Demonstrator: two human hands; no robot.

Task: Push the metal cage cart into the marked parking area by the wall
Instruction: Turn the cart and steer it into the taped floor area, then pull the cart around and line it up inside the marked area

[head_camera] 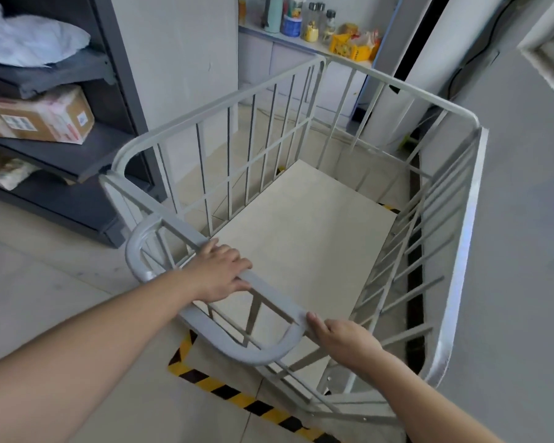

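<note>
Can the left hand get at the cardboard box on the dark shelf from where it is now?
Probably yes. The left hand is gripping the cart handle, so it must let go first. The cardboard box sits at the open shelf front, with nothing between them; distance is hard to judge.

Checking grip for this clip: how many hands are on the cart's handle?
2. The left hand wraps the handle on its upper run; the right hand holds its lower end near the cage cart's wall-side corner.
</note>
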